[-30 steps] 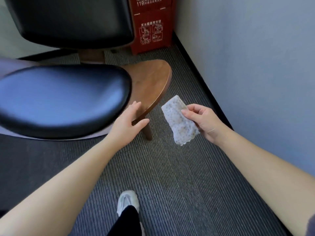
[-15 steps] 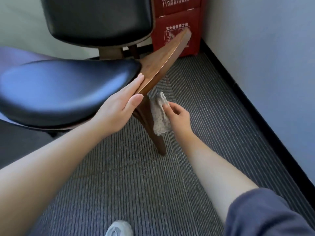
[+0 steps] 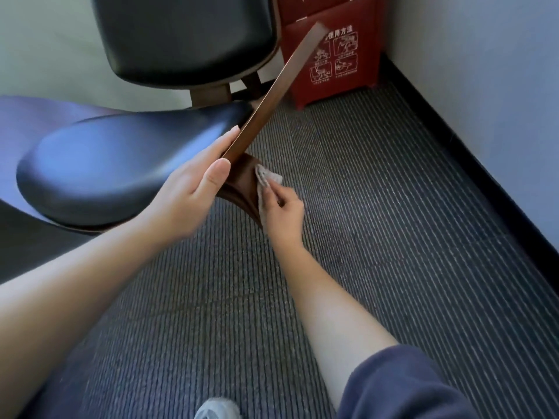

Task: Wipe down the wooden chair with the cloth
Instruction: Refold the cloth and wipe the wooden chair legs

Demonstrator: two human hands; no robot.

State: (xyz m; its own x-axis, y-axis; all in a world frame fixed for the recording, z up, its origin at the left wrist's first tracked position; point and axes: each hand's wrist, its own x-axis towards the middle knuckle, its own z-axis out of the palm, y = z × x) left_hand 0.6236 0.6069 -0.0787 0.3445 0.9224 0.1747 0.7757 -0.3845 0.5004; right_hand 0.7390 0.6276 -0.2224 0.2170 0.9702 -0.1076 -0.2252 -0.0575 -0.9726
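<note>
Wooden chair (image 3: 272,95) stands in the corner of the room. We see its brown seat shell nearly edge-on, a thin wooden band running up and right toward a red box (image 3: 341,55) printed with white pictograms. Black seat cushion (image 3: 106,170) lies left of that band. Black backrest (image 3: 181,40) sits above it on a dark wooden post.

Left hand (image 3: 187,192): we note the fingers laid straight along the shell's top face, beside the cushion's edge, with the thumb set against the near, lower side. The rim is clamped between thumb and fingers in a flat grip, not a fist.

Chair leg (image 3: 242,182), dark and curved, drops from the shell just beyond the left thumb. Cloth (image 3: 267,179), pale grey and speckled, is bunched small and pressed against the right side of this leg near its top. Right hand (image 3: 284,213) holds it: the fingertips pinch the cloth from the right, and the other fingers curl toward the palm. Part of the cloth is hidden between fingers and leg, and a crumpled corner shows above the fingertips. The two hands are near each other but apart, with the leg between them.

Floor is dark ribbed carpet (image 3: 378,237). Pale wall (image 3: 484,86) at right, with a black baseboard (image 3: 484,192). A blue sleeve (image 3: 402,385) covers the right upper arm, and we see a white shoe (image 3: 217,409) at the bottom edge.
</note>
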